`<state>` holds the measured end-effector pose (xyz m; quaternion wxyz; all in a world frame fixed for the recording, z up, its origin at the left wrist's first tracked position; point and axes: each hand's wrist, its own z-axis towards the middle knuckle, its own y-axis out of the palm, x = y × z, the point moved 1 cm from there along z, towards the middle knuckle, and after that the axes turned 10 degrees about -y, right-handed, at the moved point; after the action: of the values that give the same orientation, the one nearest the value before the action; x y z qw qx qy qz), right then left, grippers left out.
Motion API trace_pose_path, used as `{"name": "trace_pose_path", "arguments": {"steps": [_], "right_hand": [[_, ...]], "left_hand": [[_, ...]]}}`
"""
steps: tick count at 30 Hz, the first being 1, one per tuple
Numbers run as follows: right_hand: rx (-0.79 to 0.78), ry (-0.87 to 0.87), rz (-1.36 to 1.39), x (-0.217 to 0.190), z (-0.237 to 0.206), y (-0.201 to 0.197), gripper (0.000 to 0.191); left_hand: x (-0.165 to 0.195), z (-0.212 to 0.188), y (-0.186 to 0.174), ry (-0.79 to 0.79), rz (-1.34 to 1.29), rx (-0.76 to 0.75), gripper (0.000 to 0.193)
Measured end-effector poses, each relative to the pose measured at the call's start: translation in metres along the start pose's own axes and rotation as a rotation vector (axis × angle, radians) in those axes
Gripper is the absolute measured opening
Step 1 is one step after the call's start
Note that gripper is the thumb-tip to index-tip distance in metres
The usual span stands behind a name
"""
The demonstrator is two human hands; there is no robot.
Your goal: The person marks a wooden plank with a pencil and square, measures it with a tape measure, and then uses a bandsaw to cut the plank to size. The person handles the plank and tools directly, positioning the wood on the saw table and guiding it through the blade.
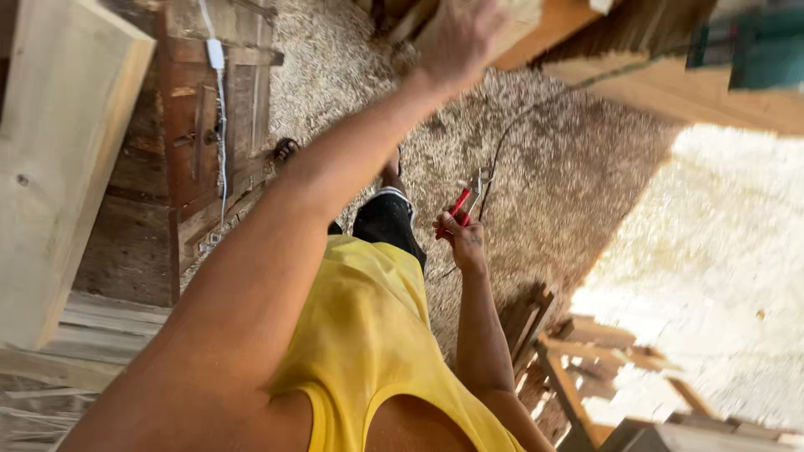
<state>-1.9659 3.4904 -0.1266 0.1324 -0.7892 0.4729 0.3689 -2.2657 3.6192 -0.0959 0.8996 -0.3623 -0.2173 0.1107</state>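
The pliers (467, 201), red-handled with grey metal jaws, sat in your right hand (462, 238), held low in front of your yellow shirt (368, 335) and above the sawdust floor (569, 167). Your fingers were wrapped tight round the red grips, the wrist bent so the metal end pointed up and away from the shirt. Your left arm was stretched out long past the pliers, rising from the shoulder. Your left hand (456, 33) reached a pale wooden board (536, 21) far beyond the pliers; it was blurred, so I cannot tell whether it gripped the board or only touched it. A dark cable (502, 142) ran across the sawdust just beyond the pliers. A white cord (220, 117) hung on a wooden frame, well off on the left arm's far side.
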Motion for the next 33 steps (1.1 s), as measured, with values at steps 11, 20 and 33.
{"name": "trace_pose_path", "arguments": {"steps": [11,20,33], "right_hand": [[-0.441,0.186,-0.363,-0.017,0.051,0.139,0.011],[-0.628,0.461,-0.385,0.060,0.057,0.261,0.014],[-1.071,-0.170,-0.804,-0.047,0.029,0.485,0.026]], "left_hand": [[-0.081,-0.231,-0.180,-1.191,-0.787,-1.022,0.052],[-0.177,-0.312,-0.225,-1.558,-1.171,-0.654,0.027],[-0.350,-0.201,-0.423,-1.633,-1.459,0.046,0.027]]}}
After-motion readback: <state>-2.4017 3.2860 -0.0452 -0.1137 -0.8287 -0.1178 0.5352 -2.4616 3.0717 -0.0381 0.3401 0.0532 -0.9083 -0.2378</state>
